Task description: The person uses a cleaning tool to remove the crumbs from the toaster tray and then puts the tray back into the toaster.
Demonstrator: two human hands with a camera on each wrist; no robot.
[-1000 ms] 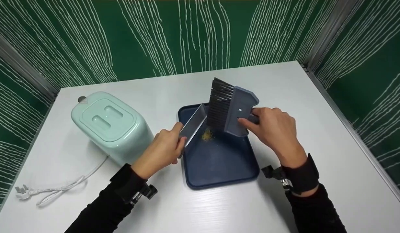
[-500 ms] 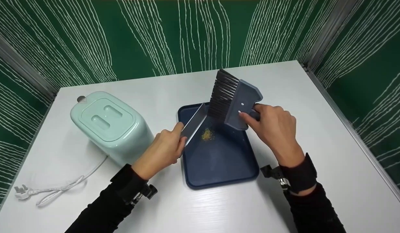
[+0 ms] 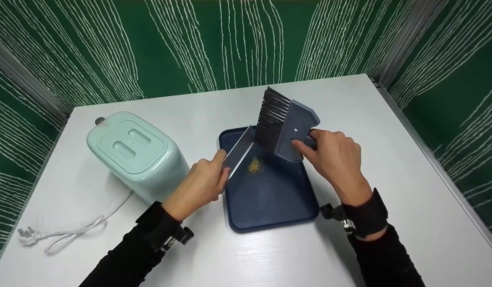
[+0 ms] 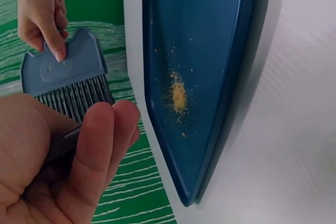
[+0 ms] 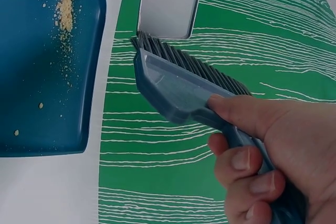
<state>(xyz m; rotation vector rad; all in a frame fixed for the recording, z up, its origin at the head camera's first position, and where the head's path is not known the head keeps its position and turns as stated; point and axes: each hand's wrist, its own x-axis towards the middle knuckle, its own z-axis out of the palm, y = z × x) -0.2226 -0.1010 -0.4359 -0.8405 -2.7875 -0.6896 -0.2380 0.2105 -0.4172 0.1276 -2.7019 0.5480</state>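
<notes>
The left hand (image 3: 202,179) is gripping a pan (image 3: 239,153), the right hand (image 3: 335,157) a brush (image 3: 286,127); a tray (image 3: 269,203) is lying between them.

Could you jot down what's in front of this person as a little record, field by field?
Left hand: the left hand holds a flat grey tool
Right hand: the right hand grips a wide brush
Bristles: dark, close to the grey tool's far end; contact unclear
Tray: blue tray on the white table
In the tray: yellow crumbs, one small heap with scattered specks
Left of the tray: mint-green appliance
Cord: white cord, its plug lying on the table
</notes>
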